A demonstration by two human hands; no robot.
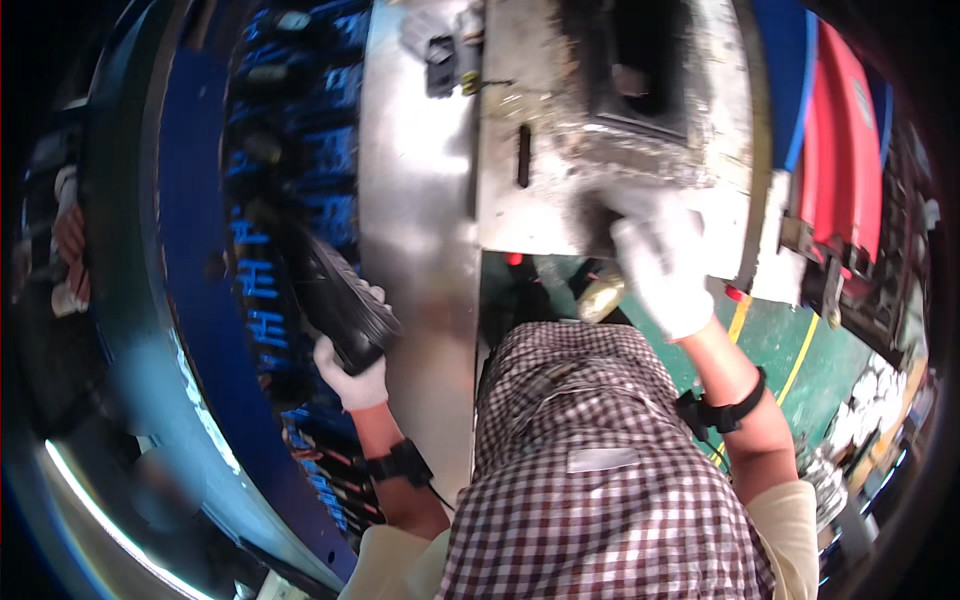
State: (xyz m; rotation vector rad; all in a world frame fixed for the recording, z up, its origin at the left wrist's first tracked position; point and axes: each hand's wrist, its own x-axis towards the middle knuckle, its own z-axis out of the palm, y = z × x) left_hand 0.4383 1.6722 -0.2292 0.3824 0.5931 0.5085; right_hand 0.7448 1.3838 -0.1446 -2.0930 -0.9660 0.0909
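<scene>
My left hand (pixel 352 378), in a white glove, is closed round the heel end of a black shoe (pixel 340 305). The shoe is tilted, its toe end pointing up and left over the dark rack beside the metal ledge. My right hand (pixel 665 255), also gloved in white, is smeared by motion over the near edge of the worn worktable (pixel 510 215). At its fingers is a blurred dark thing (pixel 597 220), which they seem to grip; its kind I cannot make out. Farther back on the worktable lies a black, flat, frame-like piece (pixel 640 115).
A bare metal ledge (pixel 420 230) runs between the worktable and a blue-framed rack (pixel 195 250) with blue bars and dark items. Small dark and yellow things (pixel 440 70) lie at the ledge's far end. A red panel (pixel 840 150) stands right. Another person's hands (pixel 70 235) show far left.
</scene>
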